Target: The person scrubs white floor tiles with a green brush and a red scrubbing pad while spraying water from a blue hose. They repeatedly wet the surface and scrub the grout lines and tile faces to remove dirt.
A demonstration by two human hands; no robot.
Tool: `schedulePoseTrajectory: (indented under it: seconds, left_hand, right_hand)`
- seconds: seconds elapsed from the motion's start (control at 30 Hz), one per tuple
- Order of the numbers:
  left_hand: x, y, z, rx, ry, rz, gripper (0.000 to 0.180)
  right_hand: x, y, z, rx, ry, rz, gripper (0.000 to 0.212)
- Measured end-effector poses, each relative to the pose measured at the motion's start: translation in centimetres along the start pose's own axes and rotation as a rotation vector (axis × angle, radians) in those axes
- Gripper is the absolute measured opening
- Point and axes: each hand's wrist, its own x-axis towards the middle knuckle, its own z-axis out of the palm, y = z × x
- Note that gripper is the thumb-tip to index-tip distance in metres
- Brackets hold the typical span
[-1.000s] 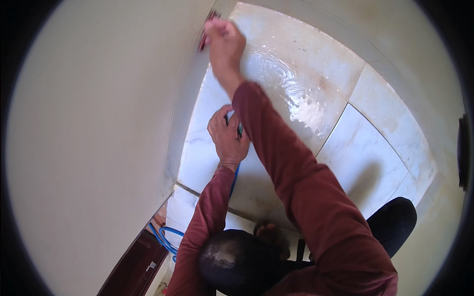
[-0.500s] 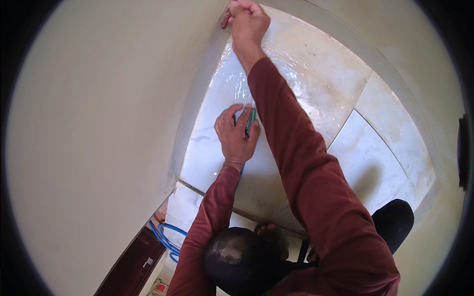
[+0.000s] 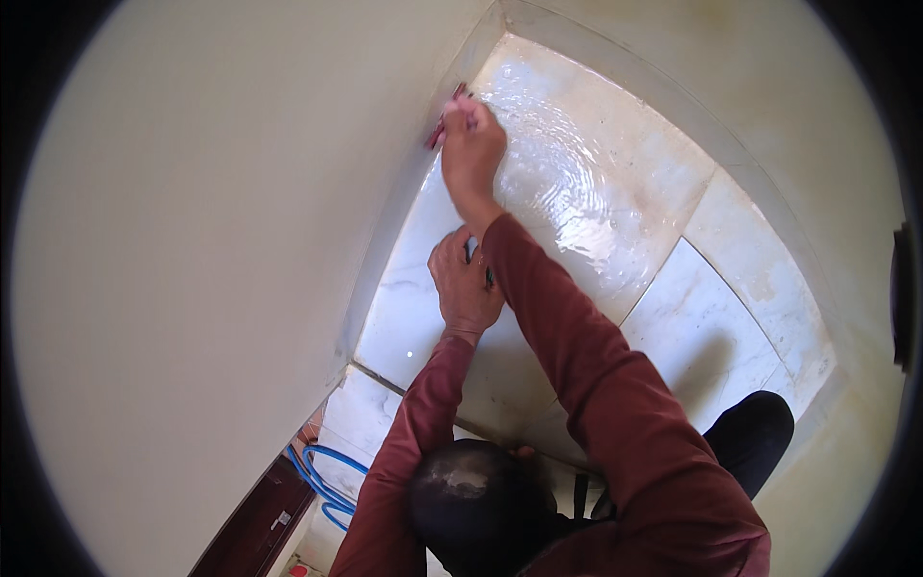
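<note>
My right hand (image 3: 473,159) is closed on a red brush (image 3: 436,135), pressed along the baseboard (image 3: 392,212) where the left wall meets the floor. The brush is partly covered by my fingers and slightly blurred. Nearer to me, my left hand (image 3: 463,288) is curled low over the floor around a green hose nozzle (image 3: 489,278); most of it is hidden by that hand and my right sleeve. Rippling water covers the pale marble-look floor tiles (image 3: 615,183) beyond and to the right of my hands.
Plain walls (image 3: 221,240) rise on the left and along the far right. Coils of blue hose (image 3: 332,460) lie at the lower left beside a dark brown wooden piece (image 3: 255,524). My dark-clad knee (image 3: 755,438) is at the lower right.
My right hand has drawn the brush back toward me along the baseboard from the far corner. My left hand has shifted slightly nearer and right, with the nozzle now more hidden.
</note>
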Motion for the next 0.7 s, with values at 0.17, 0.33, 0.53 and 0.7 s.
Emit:
schedulePoseTrajectory:
  seconds: [0.17,0.33,0.53,0.7]
  left_hand:
    - [0.0,-0.1,-0.7,-0.054,0.108,0.041,0.047]
    - [0.4,0.0,0.2,-0.031,0.056,0.047,0.044]
    - [-0.7,-0.3,-0.7,-0.087,0.078,0.008,0.042]
    - [-0.2,-0.2,-0.9,-0.041,0.065,0.001,0.048]
  right_hand:
    - [6.1,-6.4,-0.1,0.136,-0.062,0.194,0.021]
    - [-0.3,-0.1,-1.2,-0.074,-0.091,-0.044,0.018]
    - [4.4,-4.5,-0.2,0.046,-0.040,0.034,0.013]
    - [3.1,-2.5,-0.6,0.096,-0.088,-0.098,0.009]
